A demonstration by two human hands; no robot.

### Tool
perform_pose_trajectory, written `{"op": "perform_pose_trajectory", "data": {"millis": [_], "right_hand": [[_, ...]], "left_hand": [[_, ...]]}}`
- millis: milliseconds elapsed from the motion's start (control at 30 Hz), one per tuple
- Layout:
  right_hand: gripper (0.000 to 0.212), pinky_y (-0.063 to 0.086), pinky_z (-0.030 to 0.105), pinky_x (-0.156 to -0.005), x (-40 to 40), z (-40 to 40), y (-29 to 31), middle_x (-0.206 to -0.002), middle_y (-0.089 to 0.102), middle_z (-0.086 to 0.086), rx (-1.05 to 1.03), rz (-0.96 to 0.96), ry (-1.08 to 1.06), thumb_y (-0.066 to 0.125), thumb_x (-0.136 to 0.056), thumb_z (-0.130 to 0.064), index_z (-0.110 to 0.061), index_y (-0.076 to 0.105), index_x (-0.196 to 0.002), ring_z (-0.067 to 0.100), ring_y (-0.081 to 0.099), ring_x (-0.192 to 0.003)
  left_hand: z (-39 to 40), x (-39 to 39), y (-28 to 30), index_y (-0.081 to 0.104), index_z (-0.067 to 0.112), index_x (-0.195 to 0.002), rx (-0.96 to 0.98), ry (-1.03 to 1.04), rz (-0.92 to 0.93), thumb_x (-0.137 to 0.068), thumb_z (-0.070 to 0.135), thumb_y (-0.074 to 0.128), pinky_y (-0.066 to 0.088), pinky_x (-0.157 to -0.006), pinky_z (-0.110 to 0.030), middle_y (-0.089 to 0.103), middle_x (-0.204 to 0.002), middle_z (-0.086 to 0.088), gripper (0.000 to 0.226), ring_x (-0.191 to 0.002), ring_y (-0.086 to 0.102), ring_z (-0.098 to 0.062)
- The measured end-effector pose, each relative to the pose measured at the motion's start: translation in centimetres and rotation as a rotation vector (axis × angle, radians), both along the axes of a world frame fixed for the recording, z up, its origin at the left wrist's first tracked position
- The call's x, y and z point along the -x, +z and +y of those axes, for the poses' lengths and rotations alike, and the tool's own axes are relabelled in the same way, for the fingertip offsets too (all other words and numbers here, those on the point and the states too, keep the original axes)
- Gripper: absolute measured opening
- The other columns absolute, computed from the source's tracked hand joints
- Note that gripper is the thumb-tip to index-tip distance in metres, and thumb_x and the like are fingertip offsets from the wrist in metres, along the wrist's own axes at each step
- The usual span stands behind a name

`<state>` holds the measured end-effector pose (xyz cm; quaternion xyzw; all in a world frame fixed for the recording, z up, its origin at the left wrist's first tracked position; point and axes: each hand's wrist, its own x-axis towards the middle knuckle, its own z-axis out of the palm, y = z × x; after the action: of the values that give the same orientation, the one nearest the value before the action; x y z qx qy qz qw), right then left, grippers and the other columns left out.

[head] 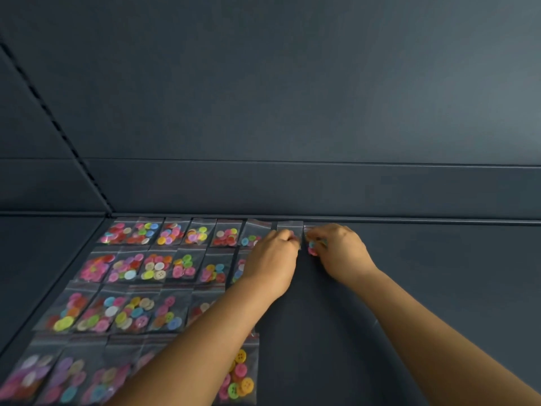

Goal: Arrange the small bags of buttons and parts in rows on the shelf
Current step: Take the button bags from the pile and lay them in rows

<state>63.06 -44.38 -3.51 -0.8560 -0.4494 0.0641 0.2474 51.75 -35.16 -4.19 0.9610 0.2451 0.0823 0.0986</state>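
Several small clear bags of coloured buttons (164, 265) lie in rows on the dark shelf (409, 288), filling its left part. At the right end of the back row, my left hand (272, 259) rests its fingertips on a clear bag (289, 230). Just right of it, my right hand (339, 250) pinches another bag of pink and blue buttons (312, 247) against the shelf. Both bags are partly hidden by my fingers. A bag with yellow and pink buttons (240, 373) lies at the front, beside my left forearm.
The shelf's back wall (292, 189) rises right behind the back row. A side panel with a slotted upright (58, 127) closes the left. The dark shelf surface stretches to the right of my hands.
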Motion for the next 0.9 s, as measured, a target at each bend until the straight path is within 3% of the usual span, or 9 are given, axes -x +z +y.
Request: {"op": "perform_pose_trajectory", "data": {"millis": [200, 500, 700, 900], "right_hand": [[0.015, 0.048, 0.035, -0.075, 0.4, 0.5, -0.6, -0.093, 0.064, 0.000, -0.037, 0.024, 0.013, 0.051, -0.088, -0.010, -0.012, 0.064, -0.081, 0.023, 0.052, -0.091], [0.019, 0.047, 0.037, -0.083, 0.4, 1.4, -0.4, -0.111, 0.062, 0.003, 0.010, 0.006, -0.018, 0.051, -0.091, -0.013, -0.007, 0.066, -0.100, 0.025, 0.047, -0.107], [0.014, 0.040, 0.027, -0.074, 0.1, 1.5, -0.4, -0.107, 0.060, -0.001, 0.061, -0.042, 0.028, 0.048, -0.092, -0.013, -0.012, 0.062, -0.090, 0.022, 0.047, -0.107], [0.029, 0.033, 0.027, -0.097, 0.7, 1.3, -0.1, -0.131, 0.053, -0.002, 0.074, -0.143, 0.097, 0.047, -0.094, -0.023, -0.016, 0.055, -0.120, 0.020, 0.041, -0.124]], "left_hand": [[1.5, 0.1, -0.1, 0.057, 0.013, -0.122, -0.049, -0.013, -0.043, -0.092, 0.006, 0.050, 0.044, -0.092, -0.033, 0.052, -0.129, 0.001, 0.031, -0.118, 0.045, -0.019], [1.8, 0.1, 0.4, 0.059, 0.013, -0.124, -0.052, -0.024, -0.003, -0.096, 0.012, 0.047, 0.046, -0.089, -0.034, 0.054, -0.128, -0.002, 0.031, -0.116, 0.051, -0.024], [1.6, 0.1, 0.5, 0.059, 0.014, -0.124, -0.073, -0.005, 0.016, -0.095, 0.009, 0.049, 0.047, -0.083, -0.035, 0.055, -0.127, -0.002, 0.032, -0.110, 0.055, -0.025], [1.0, 0.9, 1.2, 0.057, 0.014, -0.122, -0.117, 0.050, 0.007, -0.095, 0.021, 0.050, 0.045, -0.081, -0.035, 0.056, -0.119, -0.002, 0.029, -0.108, 0.054, -0.024]]}}
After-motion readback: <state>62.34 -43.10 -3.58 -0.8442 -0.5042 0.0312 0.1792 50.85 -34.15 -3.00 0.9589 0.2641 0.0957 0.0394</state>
